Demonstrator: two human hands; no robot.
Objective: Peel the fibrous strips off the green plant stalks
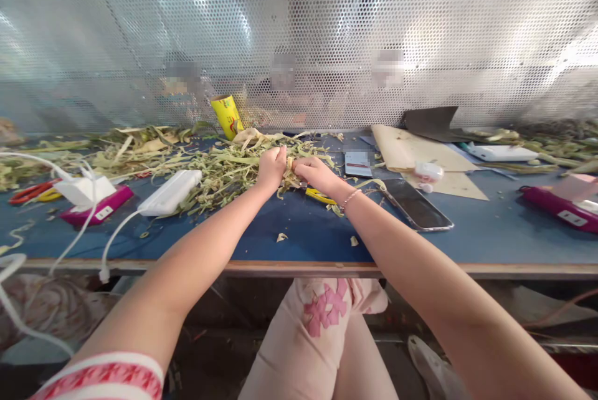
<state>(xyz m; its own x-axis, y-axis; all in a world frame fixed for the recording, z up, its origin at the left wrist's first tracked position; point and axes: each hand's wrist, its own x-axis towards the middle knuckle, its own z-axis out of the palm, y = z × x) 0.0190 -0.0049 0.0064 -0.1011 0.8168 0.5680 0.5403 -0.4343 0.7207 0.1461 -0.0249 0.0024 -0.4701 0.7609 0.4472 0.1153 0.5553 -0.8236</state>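
Observation:
Near the middle of the blue table, my left hand (pixel 271 169) is closed, thumb up, at the right side of a heap of dried green-yellow plant stalks (pixel 219 166). My right hand (pixel 314 172) faces it, fingers pinched together. A small pale yellow piece (pixel 289 164) shows between the two hands, at the right fingertips. What lies inside my left fist is hidden. Yellow-handled scissors or snips (pixel 320 195) lie just under my right hand, partly covered.
A perforated metal screen (pixel 327 32) stands behind the table. A yellow tube (pixel 227 116), a phone (pixel 418 204), a white power bank (pixel 171 192), purple power strips (pixel 97 207), brown card (pixel 420 151) and red-handled tools (pixel 35 192) lie around. Cables hang over the front edge.

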